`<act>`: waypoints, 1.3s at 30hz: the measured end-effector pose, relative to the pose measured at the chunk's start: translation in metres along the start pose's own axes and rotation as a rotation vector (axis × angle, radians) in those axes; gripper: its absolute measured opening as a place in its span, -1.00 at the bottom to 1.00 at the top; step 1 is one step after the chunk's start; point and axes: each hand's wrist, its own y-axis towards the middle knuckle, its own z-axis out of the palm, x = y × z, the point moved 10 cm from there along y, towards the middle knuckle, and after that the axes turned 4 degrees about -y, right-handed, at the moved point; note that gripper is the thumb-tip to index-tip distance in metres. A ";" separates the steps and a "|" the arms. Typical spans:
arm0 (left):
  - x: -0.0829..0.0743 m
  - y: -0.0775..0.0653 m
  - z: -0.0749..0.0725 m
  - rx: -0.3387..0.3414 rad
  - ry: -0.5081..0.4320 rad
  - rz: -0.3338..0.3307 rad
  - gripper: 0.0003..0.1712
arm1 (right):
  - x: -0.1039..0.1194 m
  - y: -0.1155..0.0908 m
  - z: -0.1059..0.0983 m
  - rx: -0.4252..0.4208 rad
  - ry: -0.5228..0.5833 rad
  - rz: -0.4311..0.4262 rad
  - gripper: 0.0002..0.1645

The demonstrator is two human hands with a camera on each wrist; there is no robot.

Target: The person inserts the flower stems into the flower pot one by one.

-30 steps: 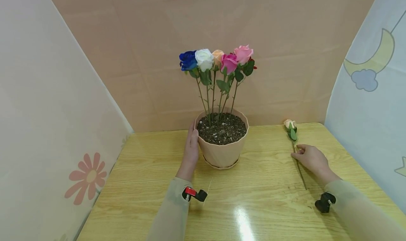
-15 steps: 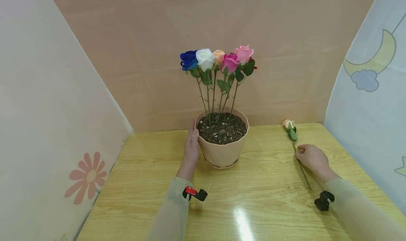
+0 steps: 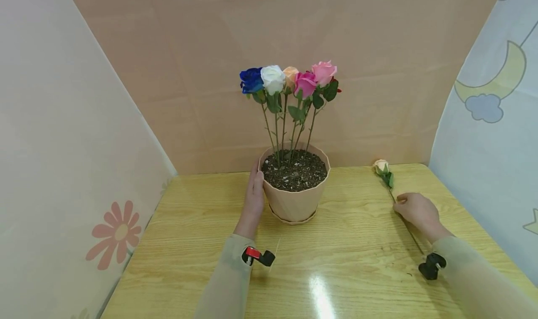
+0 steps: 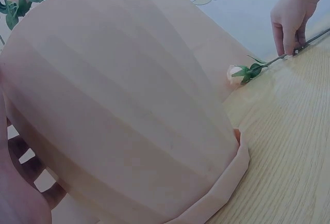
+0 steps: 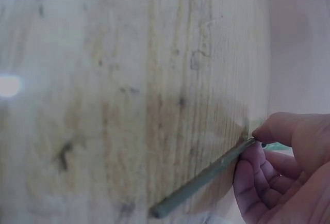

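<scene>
In the head view, my left hand [image 3: 253, 197] rests against the left side of a peach flowerpot [image 3: 294, 206], thumb near the rim. Its fingers spread along the pot wall [image 4: 124, 105] in the left wrist view. Upright in the dark soil [image 3: 300, 176] stand several roses, among them blue [image 3: 251, 80], white [image 3: 272, 79] and pink [image 3: 324, 73] ones. To the right, my right hand [image 3: 417, 212] pinches the stem of a pale peach rose [image 3: 381, 166] between thumb and fingers. The stem's cut end [image 5: 160, 211] points toward me, close over the table.
The wooden table [image 3: 201, 244] ends at a peach backdrop [image 3: 201, 76]. Printed cloth walls stand on both sides, the right one [image 3: 475, 155] near my right arm. A saucer [image 3: 294, 223] sits beneath the pot. Small dark specks dot the tabletop at right.
The peach rose has turned: its bloom shifted slightly left and its stem's lower end swung right toward my wrist. My right hand moved a little right. My left hand stays on the pot.
</scene>
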 end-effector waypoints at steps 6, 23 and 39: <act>0.000 -0.001 0.000 -0.008 0.011 -0.004 -0.28 | 0.005 -0.005 -0.001 0.015 0.092 -0.015 -0.41; 0.002 -0.001 -0.002 -0.021 0.022 -0.004 -0.27 | 0.041 -0.010 -0.029 0.006 0.378 0.003 -0.28; -0.002 -0.001 -0.001 -0.018 0.033 0.020 -0.28 | 0.105 -0.011 -0.072 -0.182 0.460 -0.049 -0.33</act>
